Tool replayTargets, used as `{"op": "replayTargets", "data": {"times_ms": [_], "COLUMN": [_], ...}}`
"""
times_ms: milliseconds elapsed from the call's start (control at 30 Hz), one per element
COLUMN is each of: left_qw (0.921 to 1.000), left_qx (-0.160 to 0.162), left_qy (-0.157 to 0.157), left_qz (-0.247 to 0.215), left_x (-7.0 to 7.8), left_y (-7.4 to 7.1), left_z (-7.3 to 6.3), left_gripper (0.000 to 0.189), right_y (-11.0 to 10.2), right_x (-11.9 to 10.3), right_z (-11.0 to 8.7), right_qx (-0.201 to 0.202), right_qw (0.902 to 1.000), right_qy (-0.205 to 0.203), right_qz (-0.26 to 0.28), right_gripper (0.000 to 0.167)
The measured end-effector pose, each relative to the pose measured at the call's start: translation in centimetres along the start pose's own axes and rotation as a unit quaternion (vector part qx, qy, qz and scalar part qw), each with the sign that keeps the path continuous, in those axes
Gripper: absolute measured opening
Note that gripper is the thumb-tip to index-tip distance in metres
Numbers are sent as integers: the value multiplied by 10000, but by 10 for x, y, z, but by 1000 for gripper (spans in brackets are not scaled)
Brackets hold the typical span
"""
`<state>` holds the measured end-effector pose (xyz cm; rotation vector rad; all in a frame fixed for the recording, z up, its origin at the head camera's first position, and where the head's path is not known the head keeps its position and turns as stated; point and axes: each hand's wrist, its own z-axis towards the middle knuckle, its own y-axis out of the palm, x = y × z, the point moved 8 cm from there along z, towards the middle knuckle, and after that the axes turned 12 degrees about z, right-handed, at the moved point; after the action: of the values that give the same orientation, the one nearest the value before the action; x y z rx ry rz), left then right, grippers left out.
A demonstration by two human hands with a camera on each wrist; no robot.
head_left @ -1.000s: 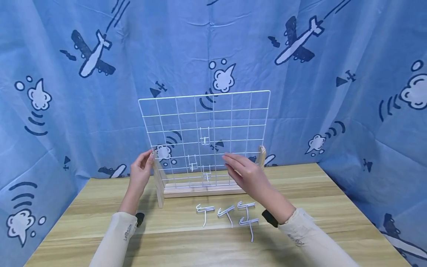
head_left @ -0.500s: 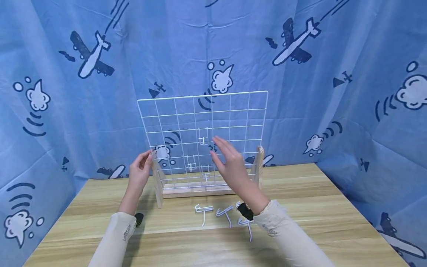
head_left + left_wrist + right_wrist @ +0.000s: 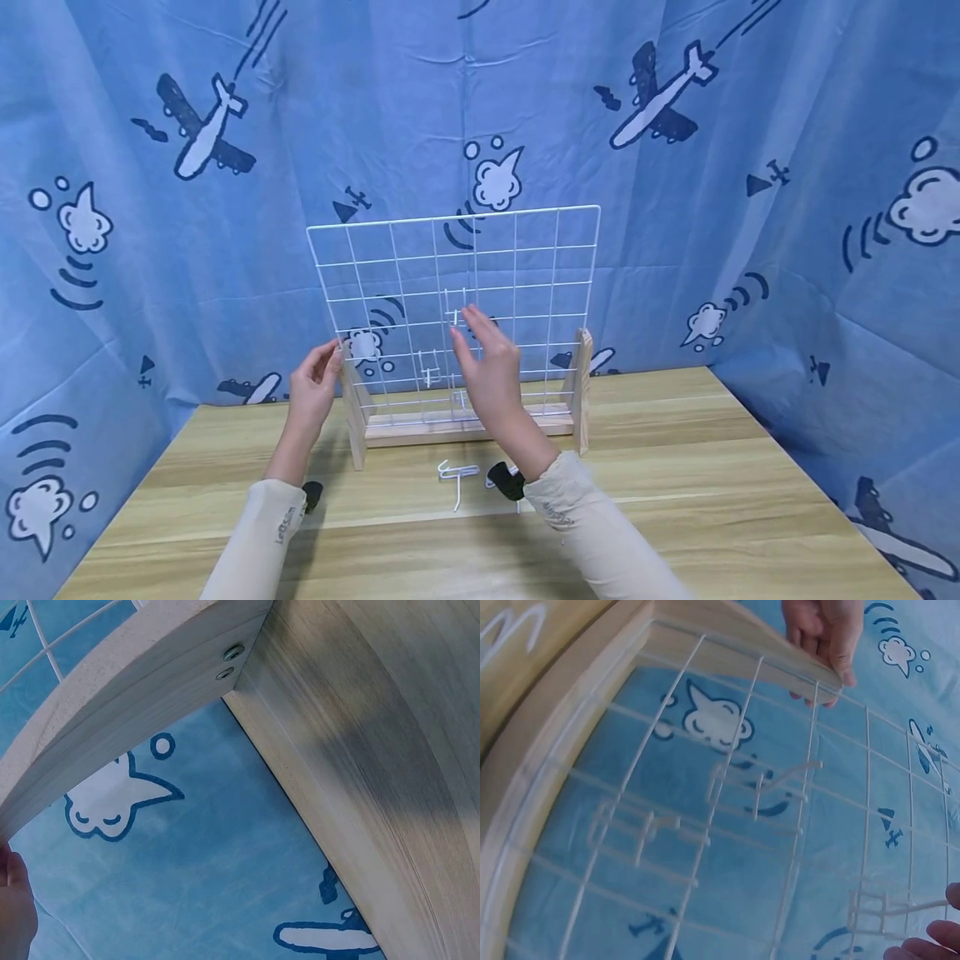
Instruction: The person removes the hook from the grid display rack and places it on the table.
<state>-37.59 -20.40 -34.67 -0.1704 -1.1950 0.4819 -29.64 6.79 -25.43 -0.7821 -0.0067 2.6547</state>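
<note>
A white wire grid panel [image 3: 517,283] stands upright in a wooden stand [image 3: 420,432]. My left hand [image 3: 312,390] pinches the top of the stand's left side post [image 3: 356,421], thumb and fingers on either side of it. Three white wire hooks hang on the grid. My right hand [image 3: 491,375] is raised before the grid with thumb and fingers spread. Its fingertips are close to the upper hook [image 3: 877,911]; contact is unclear. The left hook [image 3: 428,375] hangs lower, and the lowest hook [image 3: 461,400] is partly hidden by the right hand.
On the wooden table [image 3: 225,467] lies a loose white hook [image 3: 457,472] before the stand. Another hook is mostly covered by the right wrist's black band [image 3: 506,482]. The right forearm hides more of the tabletop. A blue patterned curtain [image 3: 480,100] hangs behind.
My right hand has moved left and up across the grid to the upper hook, its fingers spreading. Its forearm now covers hooks seen before. The left hand has stayed on the post.
</note>
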Motion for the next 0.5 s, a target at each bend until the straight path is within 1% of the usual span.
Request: {"op": "replayTargets", "data": {"times_ms": [133, 233, 333, 500], "left_qw": [9999, 9998, 9998, 9998], "left_qx": [67, 98, 113, 98], "left_qy": [105, 120, 99, 51], "left_qz": [100, 156, 164, 177], "left_x": [1, 0, 0, 1], "left_y": [0, 1, 0, 0], "left_z": [-1, -1, -1, -2], "left_gripper": [43, 45, 45, 43], "right_y": [5, 8, 11, 14], "right_x": [2, 4, 5, 6], "right_z": [-3, -4, -5, -4], "right_qx": [181, 293, 386, 467], "right_qw": [9992, 9983, 9978, 9980], "right_qy": [340, 502, 536, 389], "right_qz": [64, 89, 52, -142], "right_gripper": [32, 31, 30, 28]}}
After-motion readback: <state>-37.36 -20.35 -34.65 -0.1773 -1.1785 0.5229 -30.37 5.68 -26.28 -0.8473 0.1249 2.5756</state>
